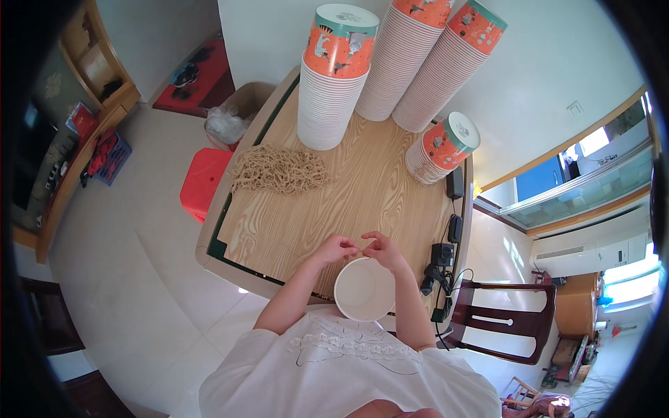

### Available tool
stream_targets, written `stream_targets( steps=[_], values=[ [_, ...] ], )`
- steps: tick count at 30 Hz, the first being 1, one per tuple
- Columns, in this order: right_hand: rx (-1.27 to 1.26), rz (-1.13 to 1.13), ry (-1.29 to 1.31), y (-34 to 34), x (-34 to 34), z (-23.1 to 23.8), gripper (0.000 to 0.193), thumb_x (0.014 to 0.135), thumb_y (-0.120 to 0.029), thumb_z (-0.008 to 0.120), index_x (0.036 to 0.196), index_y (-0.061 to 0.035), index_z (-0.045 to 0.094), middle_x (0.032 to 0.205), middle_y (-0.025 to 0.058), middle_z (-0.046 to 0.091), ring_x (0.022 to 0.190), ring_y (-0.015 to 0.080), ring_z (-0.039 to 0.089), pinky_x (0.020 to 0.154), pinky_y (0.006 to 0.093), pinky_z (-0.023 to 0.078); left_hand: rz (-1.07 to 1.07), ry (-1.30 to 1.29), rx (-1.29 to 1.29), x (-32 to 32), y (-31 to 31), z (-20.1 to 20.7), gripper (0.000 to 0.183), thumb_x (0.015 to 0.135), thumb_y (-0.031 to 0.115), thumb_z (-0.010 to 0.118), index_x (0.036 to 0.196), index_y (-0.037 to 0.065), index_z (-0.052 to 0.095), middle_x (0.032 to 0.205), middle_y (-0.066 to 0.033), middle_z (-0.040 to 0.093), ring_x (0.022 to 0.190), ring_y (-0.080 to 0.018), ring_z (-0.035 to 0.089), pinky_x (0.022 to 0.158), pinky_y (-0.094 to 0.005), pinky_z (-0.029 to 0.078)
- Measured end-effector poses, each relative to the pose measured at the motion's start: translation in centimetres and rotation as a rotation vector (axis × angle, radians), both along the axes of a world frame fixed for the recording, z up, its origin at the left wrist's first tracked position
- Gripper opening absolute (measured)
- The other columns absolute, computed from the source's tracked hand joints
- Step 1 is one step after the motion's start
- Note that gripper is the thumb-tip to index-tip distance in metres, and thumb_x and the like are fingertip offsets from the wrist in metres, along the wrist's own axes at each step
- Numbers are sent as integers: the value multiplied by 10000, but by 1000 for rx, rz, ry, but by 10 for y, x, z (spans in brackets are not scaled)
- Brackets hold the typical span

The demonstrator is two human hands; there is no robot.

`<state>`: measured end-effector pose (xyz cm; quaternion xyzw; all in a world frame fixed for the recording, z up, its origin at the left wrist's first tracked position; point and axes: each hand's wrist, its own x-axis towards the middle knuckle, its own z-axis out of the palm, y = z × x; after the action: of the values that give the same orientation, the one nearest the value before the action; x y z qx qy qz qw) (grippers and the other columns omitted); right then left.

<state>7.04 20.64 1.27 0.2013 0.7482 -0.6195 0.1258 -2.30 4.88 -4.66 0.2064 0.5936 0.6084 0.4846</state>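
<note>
A white-lined paper tub (363, 291) stands with its mouth up at the table's near edge, right against my shirt. Just past its far rim, my left hand (338, 248) and my right hand (383, 252) come close together, thumbs and fingertips pinched. Something thin and tan may lie between the fingertips, but it is too small to name. My right wrist passes beside the tub's right rim. Farther off to the left, a loose heap of tan cords (281, 170) lies on the wood-grain table (327, 216).
Tall stacks of upturned orange-and-green paper tubs (333, 97) stand at the back, with a shorter stack (437, 151) at the right. Black adapters and cables (440, 258) line the right edge. A red stool (205, 182) and a dark wooden chair (505, 317) flank the table.
</note>
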Motion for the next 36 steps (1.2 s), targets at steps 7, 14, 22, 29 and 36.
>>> stream_targets(
  steps=[7,14,22,29,36],
  values=[
    [-10,7,18,2,0,-7,347,748,-6,594,1077,-58,499,696,38,584,660,103,565,595,230,444,-8,-25,-16,1,-1,-6,104,757,81,621,827,4,621,723,-31,612,615,-93,546,548,-235,454],
    [-27,-17,-104,5,-11,-3,151,784,-93,590,912,-14,575,696,43,588,634,103,552,583,229,443,18,31,-27,1,6,2,95,758,100,621,779,8,617,699,-26,603,597,-92,538,538,-239,451],
    [38,61,-204,16,-17,-13,186,793,-171,582,769,12,606,643,45,578,599,109,543,567,235,439,80,439,-112,-1,14,-5,88,728,90,615,782,21,610,699,-49,616,621,-112,565,575,-255,466],
    [104,149,-231,13,-19,-6,209,811,-176,562,774,22,613,641,47,576,610,113,547,573,242,442,54,550,-168,-1,16,12,97,716,97,615,783,26,616,715,-69,629,648,-137,594,597,-268,479],
    [-55,33,-196,18,-20,-16,194,807,-161,569,777,24,618,649,43,581,592,113,544,556,238,442,115,498,-146,-4,22,4,96,726,91,630,803,32,626,715,-66,636,651,-136,601,610,-262,480]
  ],
)
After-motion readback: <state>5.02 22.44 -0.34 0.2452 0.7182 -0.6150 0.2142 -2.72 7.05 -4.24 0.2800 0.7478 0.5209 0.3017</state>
